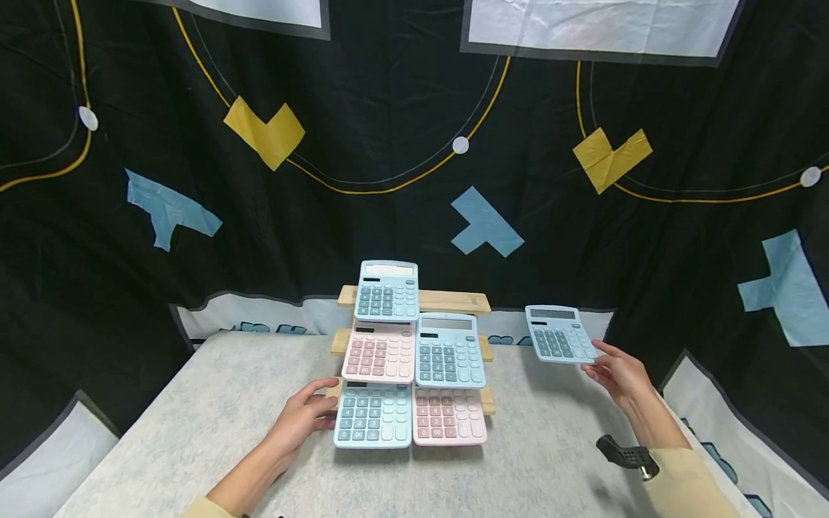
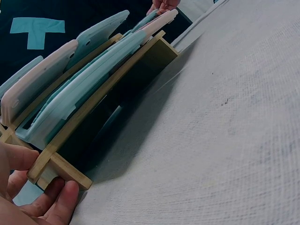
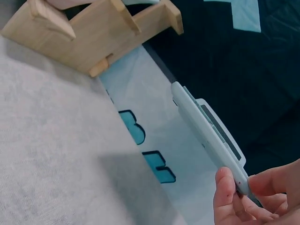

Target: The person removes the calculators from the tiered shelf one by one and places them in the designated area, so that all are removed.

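Note:
My right hand (image 1: 618, 374) pinches a light blue calculator (image 1: 562, 334) at its lower right corner, holding it raised to the right of a stepped wooden rack (image 1: 456, 301). The right wrist view has this calculator edge-on, between thumb and fingers. At the rack's left side, my left hand (image 1: 299, 421) grips the front corner of the wood (image 2: 70, 172). On the rack's top step leans a blue calculator (image 1: 406, 293). The middle step bears a pink calculator (image 1: 378, 352) left and a blue calculator (image 1: 450, 352) right. Below are another blue calculator (image 1: 373, 417) and a pink calculator (image 1: 450, 419).
The rack stands on a pale textured tabletop (image 1: 227, 403). Behind it hangs a black cloth (image 1: 388, 216) with blue and yellow tape pieces and a white lower border. A dark strap (image 1: 624, 455) is worn on the right wrist.

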`<state>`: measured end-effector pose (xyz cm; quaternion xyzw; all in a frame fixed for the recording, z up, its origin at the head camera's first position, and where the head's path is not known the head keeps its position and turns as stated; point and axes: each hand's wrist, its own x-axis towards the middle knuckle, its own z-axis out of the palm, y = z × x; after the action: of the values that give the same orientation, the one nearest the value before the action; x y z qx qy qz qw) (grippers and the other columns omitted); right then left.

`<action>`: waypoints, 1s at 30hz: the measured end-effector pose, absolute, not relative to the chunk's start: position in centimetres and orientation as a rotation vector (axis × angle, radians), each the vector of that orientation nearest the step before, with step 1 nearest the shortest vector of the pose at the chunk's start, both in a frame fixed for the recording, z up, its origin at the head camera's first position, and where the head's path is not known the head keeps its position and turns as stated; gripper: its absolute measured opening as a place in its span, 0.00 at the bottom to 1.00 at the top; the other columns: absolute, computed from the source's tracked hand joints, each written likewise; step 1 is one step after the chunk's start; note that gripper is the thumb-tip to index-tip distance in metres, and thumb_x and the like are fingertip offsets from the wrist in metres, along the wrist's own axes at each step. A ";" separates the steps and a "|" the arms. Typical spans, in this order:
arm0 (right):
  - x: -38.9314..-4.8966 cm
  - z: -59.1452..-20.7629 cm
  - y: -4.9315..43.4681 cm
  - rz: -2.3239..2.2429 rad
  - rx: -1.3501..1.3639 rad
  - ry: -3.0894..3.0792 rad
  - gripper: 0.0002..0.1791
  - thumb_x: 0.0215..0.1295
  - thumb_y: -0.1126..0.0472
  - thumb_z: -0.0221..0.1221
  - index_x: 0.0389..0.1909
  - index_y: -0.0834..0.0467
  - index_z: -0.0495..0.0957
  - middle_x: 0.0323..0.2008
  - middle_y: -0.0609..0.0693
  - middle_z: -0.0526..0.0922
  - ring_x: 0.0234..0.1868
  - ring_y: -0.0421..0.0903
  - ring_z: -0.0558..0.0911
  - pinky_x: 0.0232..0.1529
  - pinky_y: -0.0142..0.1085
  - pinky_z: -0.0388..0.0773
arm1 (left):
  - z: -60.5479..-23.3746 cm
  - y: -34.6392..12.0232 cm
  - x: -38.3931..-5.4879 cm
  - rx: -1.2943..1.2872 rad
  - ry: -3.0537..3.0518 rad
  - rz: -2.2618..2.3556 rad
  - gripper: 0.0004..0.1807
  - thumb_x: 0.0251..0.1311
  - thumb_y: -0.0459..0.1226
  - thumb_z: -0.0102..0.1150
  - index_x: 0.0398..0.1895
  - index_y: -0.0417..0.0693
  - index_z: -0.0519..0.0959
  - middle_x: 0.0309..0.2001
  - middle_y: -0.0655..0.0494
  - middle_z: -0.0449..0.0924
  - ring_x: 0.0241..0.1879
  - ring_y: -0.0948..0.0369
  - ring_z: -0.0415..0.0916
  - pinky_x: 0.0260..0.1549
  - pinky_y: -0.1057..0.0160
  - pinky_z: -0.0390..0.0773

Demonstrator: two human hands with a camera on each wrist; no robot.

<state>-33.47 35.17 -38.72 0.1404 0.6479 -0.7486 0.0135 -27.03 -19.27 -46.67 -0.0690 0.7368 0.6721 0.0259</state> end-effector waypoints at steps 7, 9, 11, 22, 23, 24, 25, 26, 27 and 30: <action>-34.2 -40.0 35.7 -2.310 0.476 2.077 0.32 0.74 0.70 0.42 0.78 0.62 0.52 0.35 0.44 0.79 0.37 0.42 0.87 0.44 0.31 0.85 | -46.7 -19.3 -27.0 -0.218 2.284 2.079 0.25 0.69 0.36 0.55 0.68 0.45 0.70 0.49 0.43 0.79 0.44 0.57 0.83 0.45 0.57 0.85; -34.2 -40.5 35.9 -2.307 0.489 2.090 0.32 0.74 0.71 0.41 0.78 0.63 0.52 0.34 0.44 0.80 0.35 0.42 0.87 0.42 0.30 0.85 | -46.7 -19.2 -27.1 -0.212 2.283 2.078 0.25 0.69 0.37 0.56 0.68 0.44 0.70 0.49 0.43 0.79 0.44 0.57 0.83 0.45 0.56 0.85; -34.1 -40.9 36.3 -2.310 0.506 2.092 0.32 0.74 0.71 0.41 0.78 0.63 0.52 0.32 0.43 0.80 0.34 0.42 0.87 0.40 0.30 0.85 | -46.6 -19.1 -27.2 -0.205 2.283 2.077 0.25 0.69 0.38 0.57 0.68 0.45 0.70 0.49 0.43 0.79 0.44 0.56 0.83 0.44 0.56 0.85; -34.4 -42.9 37.7 -2.247 0.516 2.127 0.32 0.74 0.70 0.38 0.78 0.65 0.49 0.29 0.43 0.81 0.29 0.40 0.86 0.34 0.27 0.83 | -46.6 -19.1 -27.2 -0.207 2.300 2.059 0.25 0.69 0.38 0.56 0.68 0.44 0.70 0.49 0.43 0.79 0.43 0.57 0.83 0.44 0.57 0.85; -34.5 -43.0 37.7 -2.245 0.520 2.130 0.32 0.74 0.70 0.38 0.78 0.65 0.49 0.29 0.43 0.81 0.29 0.40 0.85 0.34 0.27 0.83 | -46.7 -19.1 -27.2 -0.210 2.300 2.057 0.25 0.69 0.38 0.56 0.68 0.44 0.70 0.49 0.43 0.78 0.44 0.57 0.83 0.44 0.57 0.85; -34.5 -43.1 37.8 -2.240 0.525 2.136 0.32 0.74 0.71 0.38 0.78 0.65 0.49 0.29 0.43 0.81 0.28 0.40 0.85 0.33 0.27 0.83 | -46.7 -19.2 -27.2 -0.208 2.302 2.056 0.25 0.69 0.38 0.56 0.68 0.44 0.70 0.50 0.43 0.78 0.44 0.57 0.83 0.44 0.56 0.85; -34.6 -43.3 37.8 -2.238 0.534 2.143 0.33 0.73 0.71 0.38 0.78 0.66 0.49 0.28 0.44 0.81 0.27 0.39 0.84 0.33 0.27 0.83 | -46.7 -19.2 -27.2 -0.210 2.302 2.056 0.25 0.69 0.38 0.56 0.68 0.44 0.70 0.50 0.43 0.78 0.44 0.57 0.83 0.44 0.56 0.85; -34.7 -43.5 37.8 -2.234 0.543 2.152 0.33 0.73 0.71 0.38 0.78 0.66 0.49 0.28 0.44 0.80 0.26 0.39 0.84 0.32 0.27 0.83 | -46.7 -19.2 -27.1 -0.216 2.301 2.056 0.25 0.69 0.38 0.56 0.68 0.44 0.70 0.50 0.43 0.78 0.44 0.57 0.83 0.45 0.56 0.85; -34.8 -43.6 37.8 -2.233 0.556 2.157 0.33 0.72 0.72 0.38 0.78 0.66 0.49 0.28 0.45 0.80 0.26 0.39 0.83 0.32 0.27 0.83 | -46.7 -19.2 -27.1 -0.220 2.299 2.057 0.25 0.69 0.38 0.56 0.68 0.45 0.70 0.50 0.43 0.78 0.44 0.57 0.83 0.45 0.56 0.85; -35.0 -44.1 37.9 -2.227 0.611 2.160 0.32 0.72 0.72 0.38 0.78 0.66 0.50 0.30 0.46 0.79 0.26 0.39 0.83 0.31 0.28 0.83 | -46.8 -19.3 -27.1 -0.220 2.295 2.059 0.25 0.69 0.38 0.56 0.68 0.44 0.70 0.50 0.43 0.79 0.44 0.57 0.83 0.45 0.56 0.85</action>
<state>-34.97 37.92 -44.07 0.1931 0.6831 -0.7042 -0.0103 -27.08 -19.27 -46.78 -0.0710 0.7422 0.6659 0.0250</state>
